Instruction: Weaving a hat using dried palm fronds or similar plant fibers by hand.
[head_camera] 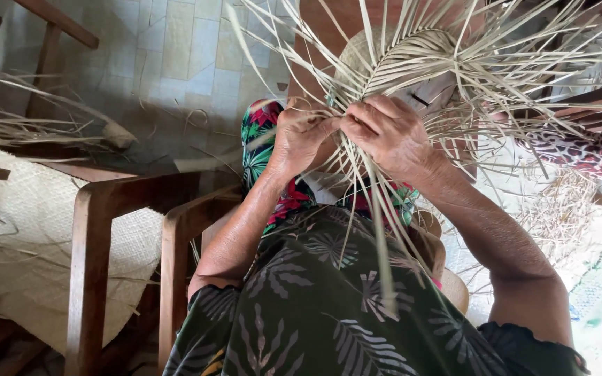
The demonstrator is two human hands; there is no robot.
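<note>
at the far left a woven mat [15,244] lies draped over the seat of a wooden chair [92,230], with loose dry strips [29,125] spread above it, well away from the hands, so they look like material and work set aside within reach rather than in use. a second wooden armrest [182,230] stands just beside the person's left elbow, and the tiled floor [175,49] shows beyond it. the left hand [299,139] is curled shut around a bundle of pale palm-leaf strips, fingers tucked inward, which seems to pin the crossing strands so they cannot slip. touching it knuckle to knuckle, the right hand [388,132] is also closed, its fingers pinching strips at the same spot; the two hands meet there because that is where the strands interlace. the half-woven palm-leaf hat [398,59] sits just above the hands, over the person's knees, its finished rounded part turned away and its unwoven strips fanning out in all directions and hanging down across the leaf-print dress [329,306], left free so each can be picked up in turn. to the right, a heap of dry scraps [566,202] lies on the floor near a patterned cloth [587,157], apart from the work.
</note>
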